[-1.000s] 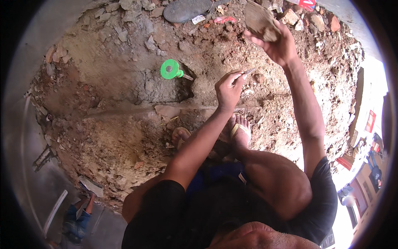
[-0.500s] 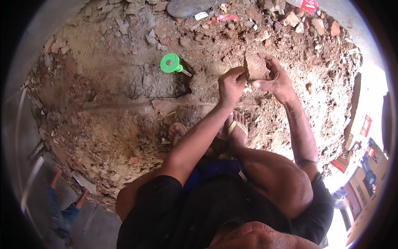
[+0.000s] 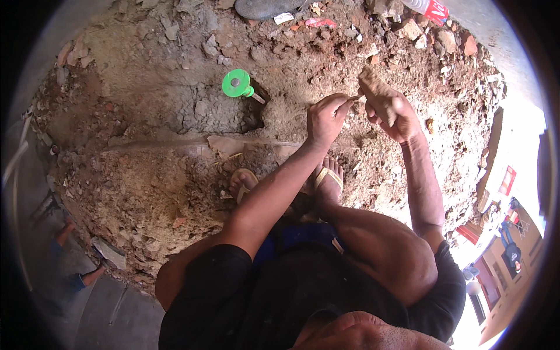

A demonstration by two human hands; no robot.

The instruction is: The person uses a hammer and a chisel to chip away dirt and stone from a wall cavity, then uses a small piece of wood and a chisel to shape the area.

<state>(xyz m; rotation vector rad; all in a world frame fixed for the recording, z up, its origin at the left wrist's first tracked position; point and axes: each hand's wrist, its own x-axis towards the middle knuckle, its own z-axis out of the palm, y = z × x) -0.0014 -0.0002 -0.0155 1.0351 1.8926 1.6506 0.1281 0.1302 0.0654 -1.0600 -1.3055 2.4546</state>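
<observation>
My right hand (image 3: 402, 121) grips a flat, rough brown piece of rubble (image 3: 378, 93), now turned so its narrow edge shows. Close to its left, my left hand (image 3: 328, 119) is closed in a pinch. Something thin and small shows at those fingertips, too small to name. The fingertips of my left hand almost reach my right hand. To the left, a chisel with a round green hand guard (image 3: 236, 83) stands tilted, its metal shank (image 3: 259, 99) going into a dark hole in the broken ground.
My feet in sandals (image 3: 329, 178) stand on rough earth below a straight ledge (image 3: 280, 146). Stones (image 3: 410, 29), a dark rounded object (image 3: 259, 8) and a bottle with a red label (image 3: 434, 10) lie along the far edge. Another person's legs (image 3: 90, 276) are at the lower left.
My right hand has turned the piece of rubble from its broad face to its edge. My left hand has come off the piece and pinches beside it. The chisel stays in the hole.
</observation>
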